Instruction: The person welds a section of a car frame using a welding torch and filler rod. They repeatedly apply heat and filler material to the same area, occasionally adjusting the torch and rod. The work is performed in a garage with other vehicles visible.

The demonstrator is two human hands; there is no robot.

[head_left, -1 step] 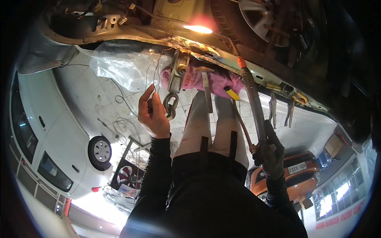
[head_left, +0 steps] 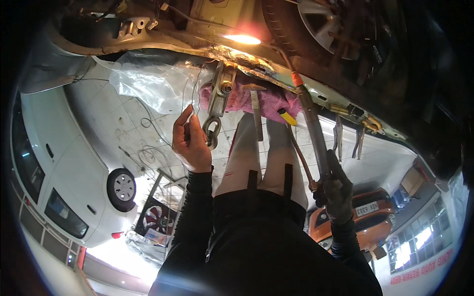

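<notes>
My bare left hand pinches a thin bent wire between thumb and fingertips; its upper end rises toward the car's body edge. My gloved right hand grips the lower end of a gas torch with a long grey tube and an orange collar. From the collar a thin curved neck runs up toward a bright orange glow beside the rusty metal edge. A metal pulling clamp grips that edge just right of my left hand, with chain links hanging from it.
A pink cloth lies below the edge, with a hammer and a yellow-ended tool against it. Locking pliers hang at the right. Clear plastic sheeting drapes at the left. A white car and an orange car stand around.
The whole view has shifted slightly to the left. Both hands keep their grips and nearly the same places, and the glow stays by the metal edge.
</notes>
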